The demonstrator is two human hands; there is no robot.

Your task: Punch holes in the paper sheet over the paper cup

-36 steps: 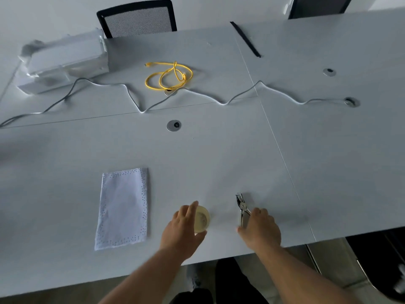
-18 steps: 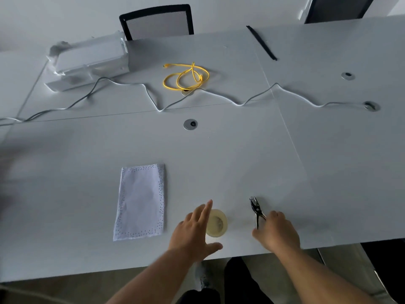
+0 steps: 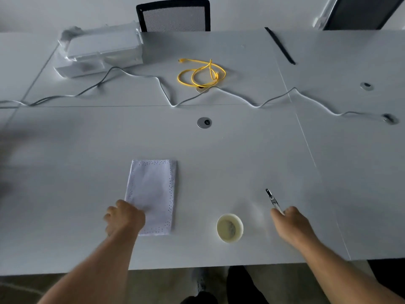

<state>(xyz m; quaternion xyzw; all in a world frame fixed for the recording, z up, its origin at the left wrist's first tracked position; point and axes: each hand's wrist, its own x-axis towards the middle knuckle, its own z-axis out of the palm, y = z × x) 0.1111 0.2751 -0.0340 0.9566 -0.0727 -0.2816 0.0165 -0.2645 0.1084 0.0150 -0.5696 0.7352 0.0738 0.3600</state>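
Paper cup upright near front table edge, btwn both hands, touching neither. Left hand curled on paper sheet near-left corner; sheet flat, edges dotted w/ holes. Right hand closed round hole punch handles. Yellow cable far back.

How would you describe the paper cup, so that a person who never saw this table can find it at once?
Start at the near edge of the white table, between the two hands. The cup stands upright there, apart from both, with the paper sheet under the left hand on one side and the punch in the right hand on the other. It is the only round, pale yellow thing nearby.
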